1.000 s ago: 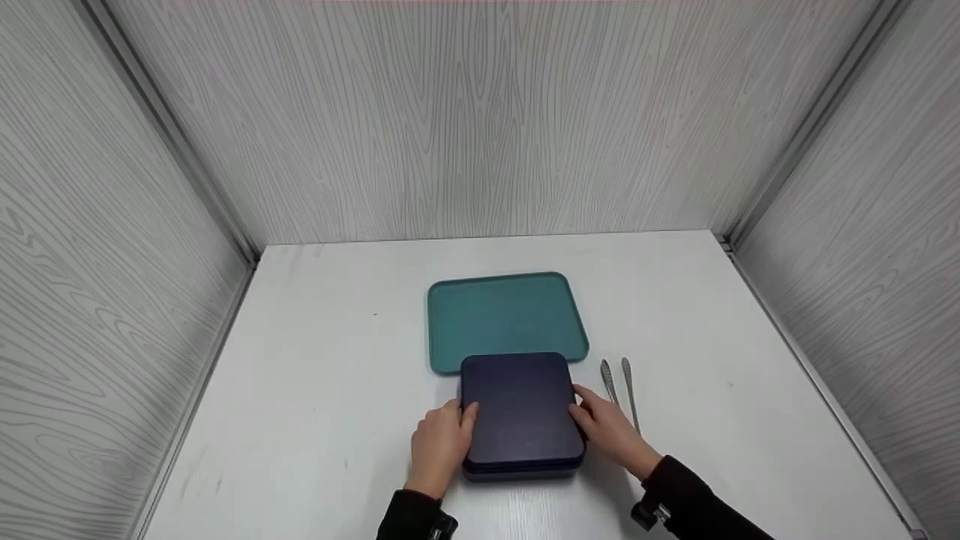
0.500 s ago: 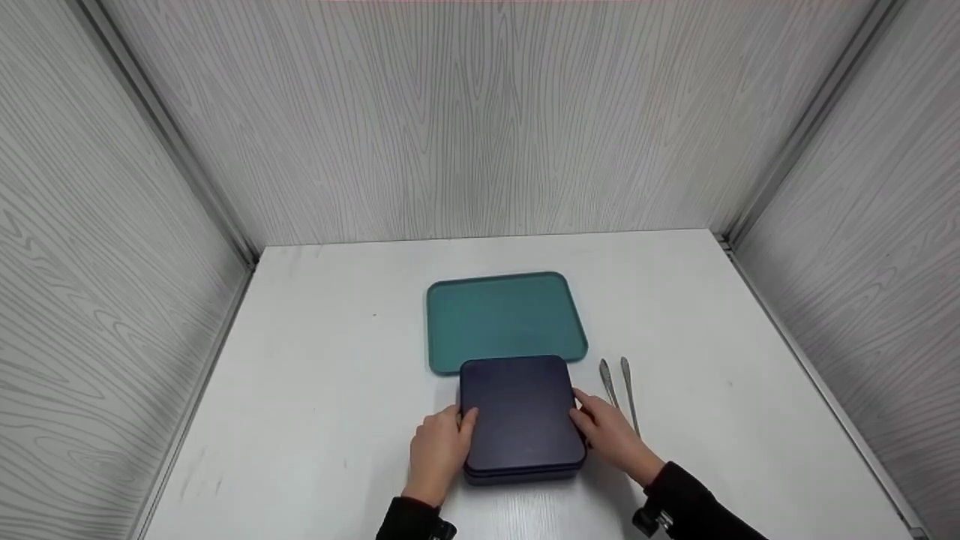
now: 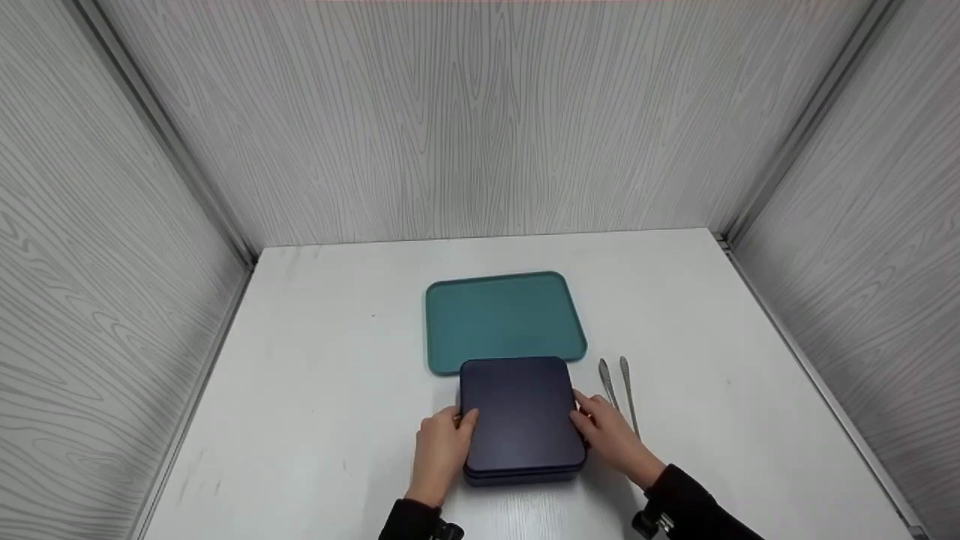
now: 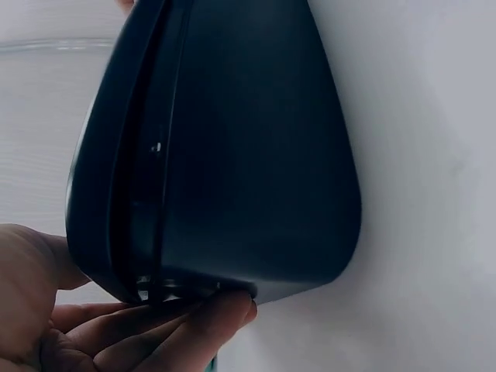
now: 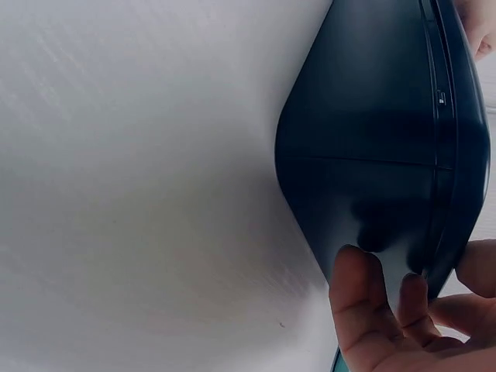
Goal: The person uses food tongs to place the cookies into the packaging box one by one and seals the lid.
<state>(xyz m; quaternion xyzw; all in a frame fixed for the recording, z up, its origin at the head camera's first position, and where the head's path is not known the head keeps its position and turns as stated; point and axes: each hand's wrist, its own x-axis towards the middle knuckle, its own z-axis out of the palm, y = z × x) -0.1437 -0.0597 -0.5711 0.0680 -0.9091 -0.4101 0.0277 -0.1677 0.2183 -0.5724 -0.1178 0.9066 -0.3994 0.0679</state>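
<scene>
A dark blue rectangular box point(image 4: 248, 147) with rounded corners stands on the table, its lid point(image 3: 517, 412) on top. In the left wrist view a narrow gap shows between the lid's rim and the body. My left hand point(image 3: 439, 454) grips the lid's left side, thumb on the top edge and fingers beneath the rim. On the opposite side my right hand point(image 3: 613, 433) pinches the lid likewise, fingertips point(image 5: 356, 271) against the box wall in the right wrist view. The inside of the box is hidden.
A teal tray point(image 3: 502, 319) lies just behind the box, its near edge partly covered by it. Right of the box are two slim silver utensils point(image 3: 628, 386), their lower ends hidden by the right hand. Grey wood-grain panels point(image 3: 480, 120) wall the white table point(image 3: 322, 375).
The lid has shifted very slightly toward me, and both hands with it. The tray and utensils stay where they were.
</scene>
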